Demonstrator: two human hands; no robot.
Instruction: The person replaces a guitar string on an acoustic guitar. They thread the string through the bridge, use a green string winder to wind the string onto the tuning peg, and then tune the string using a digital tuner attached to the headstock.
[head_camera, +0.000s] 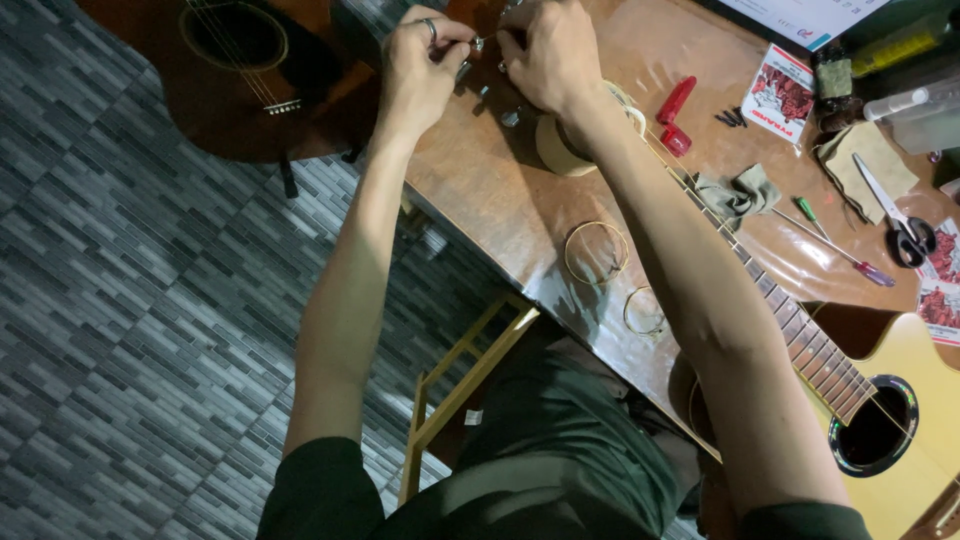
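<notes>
Both hands busy at the guitar's headstock, over the far end of the table.

The left hand (420, 65), ring on one finger, pinches a small metal tuning peg (478, 44); the right hand (548, 55) is curled close beside it, fingers bent over the headstock (490, 95), though what it grips I cannot tell. Just under the right wrist sits a tape roll (560, 145). The neck (800, 340) runs back from the hands to the pale guitar body (900, 400). Nearer the person lie two coiled strings (597, 252). Right of the grip are a red winder (676, 112), a cloth (738, 192), a screwdriver (840, 252) and scissors (900, 225). Left of it, a dark guitar (240, 80) rests on the tiled floor (130, 300).
</notes>
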